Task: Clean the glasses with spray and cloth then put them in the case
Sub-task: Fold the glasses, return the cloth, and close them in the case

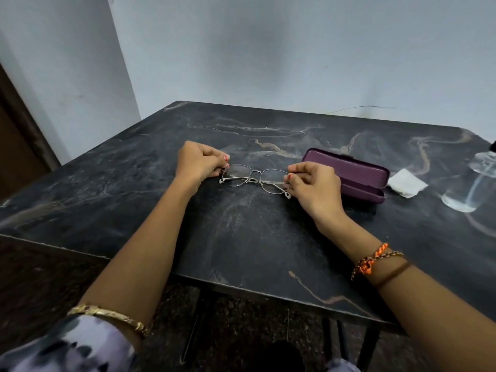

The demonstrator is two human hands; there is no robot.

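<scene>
Thin metal-framed glasses [255, 179] lie folded on the dark marble table [241, 237], near its middle. My left hand [198, 163] pinches the frame's left end and my right hand [314, 183] pinches its right end. Just right of my right hand stands a purple glasses case [349, 170], partly open. A white cloth [406, 182] lies flat beyond the case. At the far right edge stands a clear spray bottle [472, 183] with liquid in it; its top is cut off by the frame.
The table's near edge [188, 275] runs diagonally below my forearms, with dark floor and table legs beneath. A pale wall rises behind the table. A brown door frame [24, 135] stands at the far left.
</scene>
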